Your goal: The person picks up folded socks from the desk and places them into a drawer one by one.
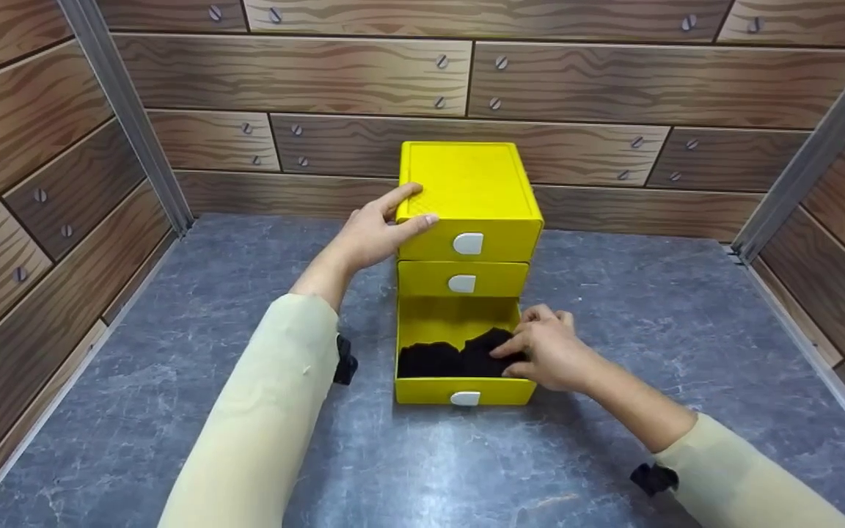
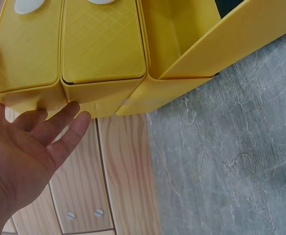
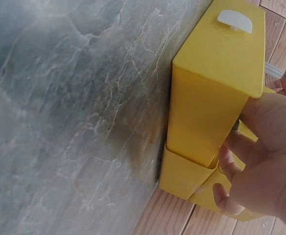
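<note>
Drawers (image 1: 469, 220), yellow, stand mid-frame; left hand (image 1: 377, 231) rests open-fingered on the top corner. Right hand (image 1: 549, 350) pinches black cloth (image 1: 459, 356) in the open bottom drawer (image 1: 463, 392). Risk: cloth bunching over the rim could jam the drawer.

Grey marbled surface (image 1: 173, 411) underfoot, veined in white and faint rust. Closed in on three sides by walls of wood-grain panels (image 1: 298, 73), brown planks drawn with dark outlines and printed screw heads (image 1: 442, 61). Two slanting grey metal corner posts, one at left (image 1: 129, 110), one at right (image 1: 811, 154). Pale metal rail (image 1: 811, 352) along the base of the right wall. Even, soft light, weak shadows.
</note>
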`<act>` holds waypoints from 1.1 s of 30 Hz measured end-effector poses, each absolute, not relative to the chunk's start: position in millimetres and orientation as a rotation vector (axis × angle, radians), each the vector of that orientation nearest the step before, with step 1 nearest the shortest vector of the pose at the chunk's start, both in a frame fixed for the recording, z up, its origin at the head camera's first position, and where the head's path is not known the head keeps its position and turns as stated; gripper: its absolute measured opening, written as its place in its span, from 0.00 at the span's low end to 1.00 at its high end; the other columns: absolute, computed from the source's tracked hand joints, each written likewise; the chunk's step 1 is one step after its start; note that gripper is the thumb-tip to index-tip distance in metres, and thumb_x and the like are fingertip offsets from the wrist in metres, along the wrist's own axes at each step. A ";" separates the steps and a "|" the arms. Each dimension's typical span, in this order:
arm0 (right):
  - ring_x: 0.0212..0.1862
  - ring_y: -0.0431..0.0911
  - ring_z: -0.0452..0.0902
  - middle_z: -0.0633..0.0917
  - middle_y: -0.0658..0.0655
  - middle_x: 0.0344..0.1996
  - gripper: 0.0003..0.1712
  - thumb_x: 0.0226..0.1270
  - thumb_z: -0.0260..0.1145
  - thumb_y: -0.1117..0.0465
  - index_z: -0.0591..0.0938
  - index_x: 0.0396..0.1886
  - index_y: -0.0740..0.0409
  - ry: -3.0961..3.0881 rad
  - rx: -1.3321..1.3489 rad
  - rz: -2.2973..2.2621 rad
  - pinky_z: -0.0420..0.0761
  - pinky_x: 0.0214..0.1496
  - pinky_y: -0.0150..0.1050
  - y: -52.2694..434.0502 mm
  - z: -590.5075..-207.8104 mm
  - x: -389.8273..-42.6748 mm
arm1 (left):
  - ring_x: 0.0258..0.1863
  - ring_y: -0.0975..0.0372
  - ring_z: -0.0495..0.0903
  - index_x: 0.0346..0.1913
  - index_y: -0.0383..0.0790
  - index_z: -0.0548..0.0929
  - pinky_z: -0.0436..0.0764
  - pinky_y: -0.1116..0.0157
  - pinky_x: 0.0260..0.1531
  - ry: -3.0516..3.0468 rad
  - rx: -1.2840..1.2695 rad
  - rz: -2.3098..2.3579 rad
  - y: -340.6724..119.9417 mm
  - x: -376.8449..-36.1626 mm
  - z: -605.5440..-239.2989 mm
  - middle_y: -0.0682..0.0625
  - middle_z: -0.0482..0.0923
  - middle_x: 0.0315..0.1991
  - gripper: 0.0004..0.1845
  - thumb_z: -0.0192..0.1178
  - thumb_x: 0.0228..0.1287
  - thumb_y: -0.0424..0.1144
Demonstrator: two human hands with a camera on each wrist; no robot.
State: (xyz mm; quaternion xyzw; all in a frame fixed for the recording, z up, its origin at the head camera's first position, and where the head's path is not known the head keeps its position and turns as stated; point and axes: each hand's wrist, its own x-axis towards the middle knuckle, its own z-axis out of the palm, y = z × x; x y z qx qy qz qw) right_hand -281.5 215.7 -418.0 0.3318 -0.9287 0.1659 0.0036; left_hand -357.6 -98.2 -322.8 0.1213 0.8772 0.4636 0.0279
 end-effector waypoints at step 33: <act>0.35 0.38 0.85 0.92 0.52 0.46 0.13 0.70 0.76 0.63 0.91 0.52 0.55 -2.666 0.807 1.090 0.86 0.39 0.37 215.4 -394.5 -214.6 | 0.76 0.58 0.67 0.84 0.67 0.61 0.73 0.53 0.69 2.689 0.396 1.463 -98.5 -355.7 -323.1 0.51 0.63 0.81 0.45 0.62 0.67 0.73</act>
